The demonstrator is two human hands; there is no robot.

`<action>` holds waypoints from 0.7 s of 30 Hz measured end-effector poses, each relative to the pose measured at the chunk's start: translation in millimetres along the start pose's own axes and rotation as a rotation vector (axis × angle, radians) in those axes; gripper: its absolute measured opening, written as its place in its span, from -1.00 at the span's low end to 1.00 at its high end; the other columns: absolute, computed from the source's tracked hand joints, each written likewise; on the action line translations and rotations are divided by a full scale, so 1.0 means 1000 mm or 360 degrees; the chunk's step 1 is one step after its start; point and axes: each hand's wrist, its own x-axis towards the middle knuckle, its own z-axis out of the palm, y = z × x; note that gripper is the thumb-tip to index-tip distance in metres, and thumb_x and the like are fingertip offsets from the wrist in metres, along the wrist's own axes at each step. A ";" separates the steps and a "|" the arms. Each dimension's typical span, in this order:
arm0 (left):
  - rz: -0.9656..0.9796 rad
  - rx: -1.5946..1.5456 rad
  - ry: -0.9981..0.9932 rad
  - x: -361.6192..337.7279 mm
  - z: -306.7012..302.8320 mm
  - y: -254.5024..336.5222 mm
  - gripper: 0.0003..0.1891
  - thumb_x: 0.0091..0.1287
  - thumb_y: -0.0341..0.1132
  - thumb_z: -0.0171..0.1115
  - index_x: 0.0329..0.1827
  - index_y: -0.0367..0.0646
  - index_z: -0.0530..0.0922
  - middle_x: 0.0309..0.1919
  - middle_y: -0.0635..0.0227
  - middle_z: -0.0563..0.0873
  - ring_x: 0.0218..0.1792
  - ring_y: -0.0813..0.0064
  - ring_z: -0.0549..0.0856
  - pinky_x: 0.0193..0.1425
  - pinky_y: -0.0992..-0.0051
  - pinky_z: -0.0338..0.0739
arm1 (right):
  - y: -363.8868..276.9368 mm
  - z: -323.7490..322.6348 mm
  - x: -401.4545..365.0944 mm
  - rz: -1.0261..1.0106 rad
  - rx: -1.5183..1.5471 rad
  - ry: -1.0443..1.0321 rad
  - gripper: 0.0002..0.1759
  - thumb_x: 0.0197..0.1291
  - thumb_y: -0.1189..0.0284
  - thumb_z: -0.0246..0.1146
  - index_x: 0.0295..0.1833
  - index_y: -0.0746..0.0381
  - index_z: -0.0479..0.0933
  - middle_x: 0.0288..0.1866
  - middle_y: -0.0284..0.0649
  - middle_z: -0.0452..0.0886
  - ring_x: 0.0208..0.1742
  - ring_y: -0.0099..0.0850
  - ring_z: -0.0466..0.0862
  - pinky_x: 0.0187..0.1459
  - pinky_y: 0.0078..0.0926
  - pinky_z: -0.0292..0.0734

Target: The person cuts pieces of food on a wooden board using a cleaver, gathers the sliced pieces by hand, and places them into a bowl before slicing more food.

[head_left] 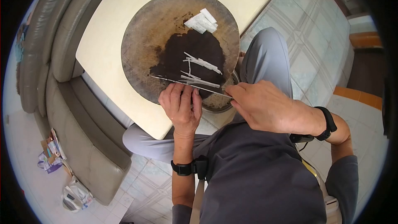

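Note:
My right hand (261, 104) is closed around the handle of a knife (209, 90), seen edge-on as a thin line slanting across the near part of a round wooden chopping board (139, 43). Right beside the blade, my left hand (180, 107) has its fingers bent and pressed down; whatever lies beneath them is hidden. Thin white strips (202, 64) of a food I cannot identify lie on the dark wet patch of the board, with more cut strips (201, 82) along the blade. Flat white slices (202, 22) overlap in a small pile toward the board's far side.
The board rests on a cream table (101, 54), whose near corner points toward me. A round metal container (222, 108) shows partly below the board's near edge. Left of the table stands a grey leather sofa (78, 128). Bags (76, 195) lie on the floor beside it.

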 end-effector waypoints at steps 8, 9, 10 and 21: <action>-0.0010 0.0008 -0.0003 -0.002 0.000 -0.001 -0.79 0.09 -0.46 0.39 -0.19 -0.27 0.66 -0.14 0.20 0.66 -0.02 0.13 0.61 0.05 0.16 0.40 | -0.009 0.000 0.003 -0.0055 -0.0090 -0.0018 -0.77 0.16 0.57 0.19 -0.09 0.40 0.39 -0.32 0.04 0.57 -0.32 0.06 0.62 -0.34 -0.08 0.49; -0.0001 0.0009 -0.0002 -0.002 0.000 -0.001 -0.78 0.09 -0.45 0.39 -0.19 -0.28 0.66 -0.14 0.20 0.65 -0.02 0.13 0.61 0.05 0.16 0.41 | -0.011 0.000 0.007 -0.0051 -0.0089 -0.0018 -0.77 0.16 0.57 0.19 -0.09 0.40 0.39 -0.32 0.04 0.57 -0.32 0.06 0.62 -0.34 -0.08 0.49; 0.0001 0.0005 -0.0003 -0.002 0.000 -0.001 -0.78 0.09 -0.45 0.39 -0.19 -0.28 0.66 -0.14 0.20 0.65 -0.02 0.13 0.61 0.05 0.16 0.41 | -0.012 0.000 0.013 -0.0118 -0.0124 -0.0031 -0.78 0.11 0.58 0.19 -0.12 0.40 0.39 -0.34 0.05 0.57 -0.32 0.06 0.63 -0.34 -0.08 0.50; -0.0033 -0.0015 0.0012 0.000 0.001 0.002 -0.78 0.09 -0.53 0.39 -0.17 -0.27 0.66 -0.12 0.17 0.66 -0.03 0.08 0.62 0.12 0.18 0.42 | -0.001 0.008 0.016 -0.0072 -0.0048 0.0149 -0.85 0.30 0.52 0.14 -0.12 0.41 0.40 -0.33 0.06 0.59 -0.29 0.07 0.64 -0.33 -0.07 0.51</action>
